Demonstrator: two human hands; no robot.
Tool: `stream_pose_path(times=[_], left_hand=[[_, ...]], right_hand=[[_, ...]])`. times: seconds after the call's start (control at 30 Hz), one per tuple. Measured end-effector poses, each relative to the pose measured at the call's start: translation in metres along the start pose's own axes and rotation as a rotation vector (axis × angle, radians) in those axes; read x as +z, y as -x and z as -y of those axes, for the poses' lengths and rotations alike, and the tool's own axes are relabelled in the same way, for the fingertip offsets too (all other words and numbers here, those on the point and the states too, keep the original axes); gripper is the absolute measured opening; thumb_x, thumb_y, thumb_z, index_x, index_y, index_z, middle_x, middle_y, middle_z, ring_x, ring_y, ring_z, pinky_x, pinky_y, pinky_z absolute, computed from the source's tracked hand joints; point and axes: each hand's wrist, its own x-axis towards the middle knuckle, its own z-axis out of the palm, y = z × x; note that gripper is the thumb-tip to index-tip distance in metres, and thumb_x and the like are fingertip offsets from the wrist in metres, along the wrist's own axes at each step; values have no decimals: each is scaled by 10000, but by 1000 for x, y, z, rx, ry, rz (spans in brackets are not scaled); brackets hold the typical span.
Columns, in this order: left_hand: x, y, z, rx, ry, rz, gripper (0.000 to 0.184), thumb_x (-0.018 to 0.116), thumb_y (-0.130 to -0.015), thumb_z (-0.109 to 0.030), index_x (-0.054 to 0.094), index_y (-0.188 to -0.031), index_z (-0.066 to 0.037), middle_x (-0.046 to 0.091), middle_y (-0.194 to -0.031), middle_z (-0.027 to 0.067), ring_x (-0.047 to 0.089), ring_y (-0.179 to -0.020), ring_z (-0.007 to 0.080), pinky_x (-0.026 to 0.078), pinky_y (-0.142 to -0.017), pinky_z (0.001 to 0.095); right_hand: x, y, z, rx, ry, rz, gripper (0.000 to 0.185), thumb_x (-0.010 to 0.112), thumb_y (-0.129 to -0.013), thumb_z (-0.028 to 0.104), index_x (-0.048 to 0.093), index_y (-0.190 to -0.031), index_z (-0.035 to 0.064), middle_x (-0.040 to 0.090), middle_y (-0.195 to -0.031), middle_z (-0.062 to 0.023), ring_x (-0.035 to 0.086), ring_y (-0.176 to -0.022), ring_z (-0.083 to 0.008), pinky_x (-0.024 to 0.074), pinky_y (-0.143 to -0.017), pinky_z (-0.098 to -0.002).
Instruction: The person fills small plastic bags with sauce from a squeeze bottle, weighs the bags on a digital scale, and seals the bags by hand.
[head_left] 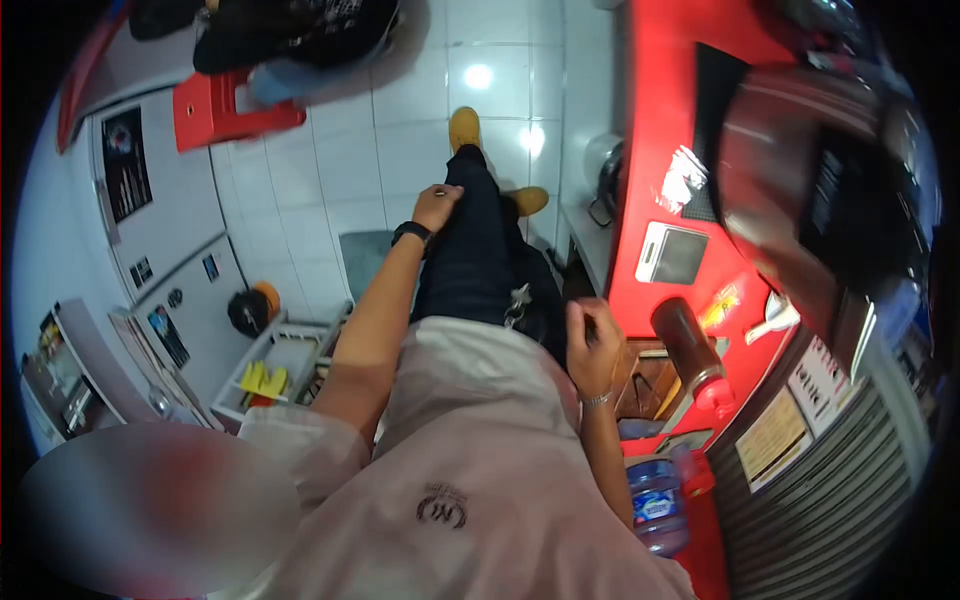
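My left hand, with a black band on the wrist, rests by my left thigh. Its fingers are curled, and a small dark spot shows at them that I cannot make out. My right hand, with a silver bracelet, is curled closed beside my right hip, near the red counter. Its inside is hidden. Nearest to it on the counter are a dark jar with a red lid and a scale-like white device. A large water bottle stands by my right forearm.
A red stool and a partly visible person are at the upper left. White cabinets and a white rack line the left. A large shiny machine stands right. Yellow shoes are on the tiled floor.
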Motion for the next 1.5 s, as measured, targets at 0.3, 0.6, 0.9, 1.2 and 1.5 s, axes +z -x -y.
stream_pose_path(times=[0.3,0.6,0.9,1.2,1.5], left_hand=[[9,1,71,-336,-890,171,1234,810,-658,-523,-2,-1534,-216,157,-1533,291,295,-1353,505,401,-991,632],[-8,-27,68,-197,-825,162,1247,865,-618,-410,41,-1536,-231,271,-1460,315,420,-1262,493,454,-962,570],[-8,-35,44,-218,-798,133,1212,851,-635,-306,44,-1537,-236,306,-1417,280,382,-1280,480,393,-1001,602],[0,-39,34,-255,-827,135,1146,827,-659,-276,90,-1534,-228,272,-1453,248,393,-1279,459,422,-938,604],[10,-38,37,-252,-831,113,1166,833,-654,-237,73,-1537,-235,285,-1450,267,375,-1296,458,391,-983,604]], right_hand=[[163,-61,-240,616,208,436,328,610,-921,206,592,-1178,4,636,-1107,-171,616,-1017,-257,475,-889,-344],[228,-73,-254,786,602,847,709,608,-881,450,333,-1479,188,194,-1569,-146,239,-1415,-400,274,-1143,-476],[234,-88,-265,852,636,844,667,601,-883,446,390,-1447,162,238,-1549,-165,265,-1400,-395,277,-1140,-482],[227,-98,-273,865,615,884,676,586,-891,437,374,-1454,127,218,-1555,-185,255,-1403,-405,253,-1149,-494],[221,-95,-279,817,627,850,660,584,-890,437,400,-1435,113,263,-1531,-204,287,-1387,-417,292,-1127,-509]])
